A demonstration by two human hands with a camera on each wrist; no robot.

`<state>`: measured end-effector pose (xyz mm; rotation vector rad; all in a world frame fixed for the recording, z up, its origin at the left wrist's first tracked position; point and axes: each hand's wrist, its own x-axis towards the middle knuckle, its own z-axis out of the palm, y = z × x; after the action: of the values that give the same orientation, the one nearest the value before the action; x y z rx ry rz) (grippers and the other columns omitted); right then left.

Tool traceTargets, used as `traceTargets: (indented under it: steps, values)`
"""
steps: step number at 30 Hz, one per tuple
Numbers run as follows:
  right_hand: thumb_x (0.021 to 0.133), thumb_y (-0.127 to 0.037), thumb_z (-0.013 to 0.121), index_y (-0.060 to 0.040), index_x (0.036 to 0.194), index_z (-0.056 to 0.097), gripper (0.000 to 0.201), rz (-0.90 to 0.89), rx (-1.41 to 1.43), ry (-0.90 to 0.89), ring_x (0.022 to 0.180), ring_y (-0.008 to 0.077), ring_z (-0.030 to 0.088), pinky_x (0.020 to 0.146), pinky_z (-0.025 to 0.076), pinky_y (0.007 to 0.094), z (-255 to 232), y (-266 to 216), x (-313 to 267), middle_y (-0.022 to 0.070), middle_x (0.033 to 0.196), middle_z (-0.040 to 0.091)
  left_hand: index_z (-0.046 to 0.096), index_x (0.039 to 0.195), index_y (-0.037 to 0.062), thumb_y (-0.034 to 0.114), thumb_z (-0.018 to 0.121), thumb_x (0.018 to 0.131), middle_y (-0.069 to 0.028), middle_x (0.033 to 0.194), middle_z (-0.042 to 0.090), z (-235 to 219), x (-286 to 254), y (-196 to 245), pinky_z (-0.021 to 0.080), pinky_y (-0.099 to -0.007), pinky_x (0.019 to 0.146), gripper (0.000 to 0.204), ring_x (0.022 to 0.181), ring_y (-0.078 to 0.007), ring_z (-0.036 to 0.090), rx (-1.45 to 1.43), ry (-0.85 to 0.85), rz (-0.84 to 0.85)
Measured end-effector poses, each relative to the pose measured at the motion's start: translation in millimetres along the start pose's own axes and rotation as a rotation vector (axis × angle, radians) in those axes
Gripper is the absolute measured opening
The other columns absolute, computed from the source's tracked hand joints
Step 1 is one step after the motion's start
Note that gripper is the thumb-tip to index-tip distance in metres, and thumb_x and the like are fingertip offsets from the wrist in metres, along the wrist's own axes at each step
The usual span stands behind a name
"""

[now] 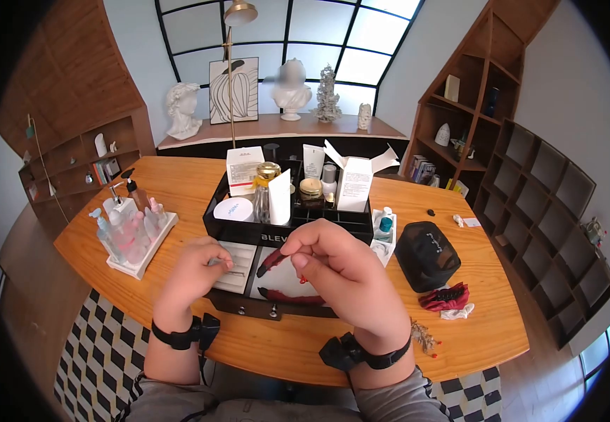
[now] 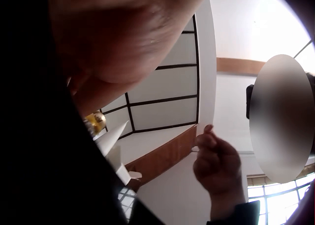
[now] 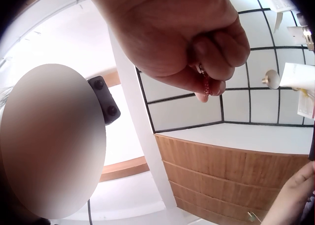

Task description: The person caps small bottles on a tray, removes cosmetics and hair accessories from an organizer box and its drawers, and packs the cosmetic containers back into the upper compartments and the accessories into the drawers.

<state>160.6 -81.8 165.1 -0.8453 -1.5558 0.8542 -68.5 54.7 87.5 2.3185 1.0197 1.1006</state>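
Observation:
My right hand (image 1: 351, 278) pinches a small red beaded piece (image 3: 206, 84) between thumb and bent fingers; a bit of red hangs below the fingertips in the head view. It is over the right part of a pulled-out drawer (image 1: 231, 304), where dark red pieces with black ends (image 1: 287, 297) lie on a pale base. My left hand (image 1: 191, 271) hovers at the drawer's left part, its fingers loosely bent beside a pale slotted insert (image 1: 238, 257). The left wrist view shows mostly the palm of that hand (image 2: 113, 42).
Above the drawer, a black organizer (image 1: 249, 228) holds bottles, jars and boxes. Left stands a white tray (image 1: 171, 225) of pump bottles. To the right are a black mesh pouch (image 1: 426, 257), a dark red scrunched cloth piece (image 1: 449, 295) and a dried sprig (image 1: 424, 337).

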Motion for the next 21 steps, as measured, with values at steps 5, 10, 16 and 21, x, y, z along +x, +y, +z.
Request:
traceTargets:
  steps: [5, 10, 16, 21]
  values:
    - [0.095, -0.002, 0.050, -0.0044, 0.104, 0.056, 0.011, -0.026, -0.056, 0.007, 0.069, 0.0035, 0.046, 0.060, 0.047, 0.0208, 0.7, -2.0, -2.1, -0.0023, 0.078, 0.050, 0.070, 0.076, 0.0061, 0.009, 0.070, 0.073, -0.0099, 0.082, 0.061, 16.5, 4.7, -10.2, 0.042, -0.0394, 0.082, 0.004, 0.092, -0.0309, 0.054, 0.177, -0.020, -0.002]
    - [0.095, -0.002, 0.050, -0.0042, 0.104, 0.056, 0.011, -0.044, -0.058, -0.001, 0.069, 0.0040, 0.048, 0.060, 0.046, 0.0213, 0.2, 1.2, 1.0, -0.0016, 0.078, 0.051, 0.068, 0.076, 0.0068, 0.011, 0.067, 0.076, -0.0100, 0.084, 0.059, 21.5, 4.3, -8.5, 0.040, -0.0411, 0.085, 0.005, 0.096, -0.0323, 0.053, 0.239, 0.040, -0.029]
    - [0.094, -0.001, 0.051, -0.0038, 0.104, 0.056, 0.012, -0.082, -0.060, -0.016, 0.067, 0.0048, 0.049, 0.058, 0.045, 0.0218, 0.0, 5.1, 1.5, -0.0006, 0.077, 0.052, 0.061, 0.077, 0.0051, 0.009, 0.071, 0.072, -0.0114, 0.081, 0.057, 27.6, 2.3, -1.1, 0.041, -0.0408, 0.078, 0.012, 0.089, -0.0335, 0.053, 0.355, 0.142, -0.003]
    - [0.094, -0.001, 0.050, -0.0036, 0.104, 0.056, 0.012, -0.120, -0.087, -0.016, 0.067, 0.0051, 0.049, 0.058, 0.044, 0.0218, 0.3, 7.2, 1.8, -0.0002, 0.077, 0.051, 0.059, 0.078, 0.0061, 0.010, 0.072, 0.072, -0.0112, 0.081, 0.056, 27.4, 0.9, -0.5, 0.041, -0.0411, 0.078, 0.015, 0.089, -0.0333, 0.052, 0.386, 0.135, 0.029]
